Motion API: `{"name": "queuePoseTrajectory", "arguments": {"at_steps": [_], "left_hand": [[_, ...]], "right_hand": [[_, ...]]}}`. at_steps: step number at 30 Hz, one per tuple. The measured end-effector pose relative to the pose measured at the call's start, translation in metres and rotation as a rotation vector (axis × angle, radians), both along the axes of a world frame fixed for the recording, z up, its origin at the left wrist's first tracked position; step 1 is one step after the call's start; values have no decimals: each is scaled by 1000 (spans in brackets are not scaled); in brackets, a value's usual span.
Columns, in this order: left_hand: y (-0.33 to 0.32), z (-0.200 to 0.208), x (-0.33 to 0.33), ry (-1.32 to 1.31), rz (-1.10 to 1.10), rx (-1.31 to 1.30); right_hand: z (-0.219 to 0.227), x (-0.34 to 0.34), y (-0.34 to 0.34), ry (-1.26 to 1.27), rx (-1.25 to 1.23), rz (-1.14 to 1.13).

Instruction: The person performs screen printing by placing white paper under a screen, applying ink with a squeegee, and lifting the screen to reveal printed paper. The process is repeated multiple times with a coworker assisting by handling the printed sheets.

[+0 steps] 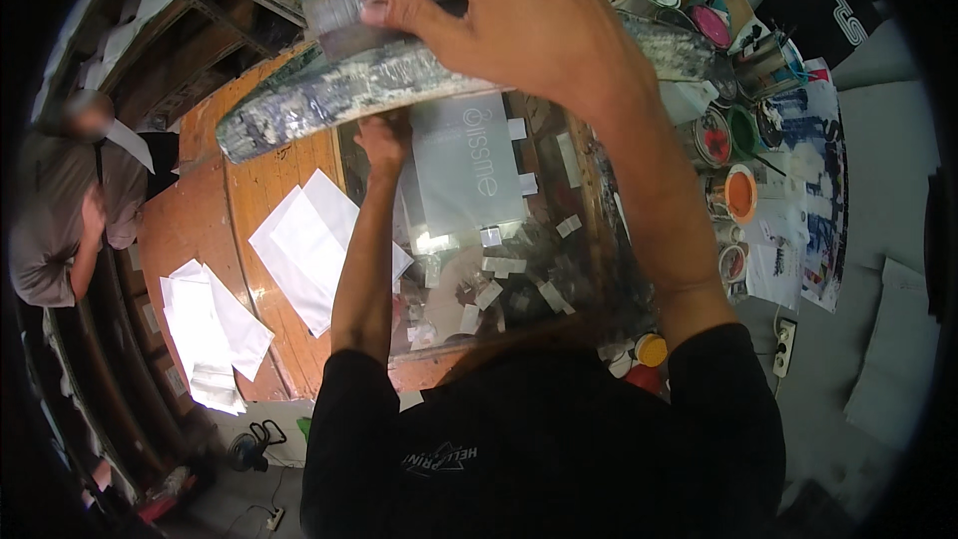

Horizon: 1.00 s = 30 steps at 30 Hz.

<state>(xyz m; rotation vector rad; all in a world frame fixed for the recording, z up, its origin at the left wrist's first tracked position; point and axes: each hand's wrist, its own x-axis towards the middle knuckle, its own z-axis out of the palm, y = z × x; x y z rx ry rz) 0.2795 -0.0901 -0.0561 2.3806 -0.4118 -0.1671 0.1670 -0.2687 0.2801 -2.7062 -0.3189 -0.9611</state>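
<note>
Head view. The wooden table [190,225] carries a framed screen [454,279]; a grey panel [461,175] with pale lettering shows within the frame. Short strips of white tape [503,265] are scattered over the screen's near part, with further strips along the panel's right edge.

The right hand [509,25] grasps a long squeegee [329,90] by its upper block. The thumb presses on the block's near face; the other fingers are mostly hidden behind it. The squeegee is raised above the far part of the screen, lies across the view with its left end lower, and is coated in dark and whitish ink.

The left hand [382,140] is at the far left portion of the screen, below the squeegee. Its fingers appear bent; I cannot tell whether they grasp anything.

Large white sheets [309,250] lie on the table just beside the screen's left edge. A second group of white sheets [210,329] lies by the table's near left corner. Open paint cans [738,195] stand beyond the screen's right edge. Another person [50,230], in a grey shirt, is beside the table's left edge.
</note>
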Motion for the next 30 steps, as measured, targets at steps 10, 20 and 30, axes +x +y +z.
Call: {"name": "queuePoseTrajectory", "arguments": {"at_steps": [10, 20, 30], "left_hand": [[101, -5, 5, -129, 232, -303], [183, -13, -188, -181, 26, 581], [-31, -9, -179, -263, -561, 75]], "right_hand": [[48, 21, -12, 567, 215, -84], [42, 16, 6, 384, 125, -121], [30, 4, -14, 307, 124, -6]]}}
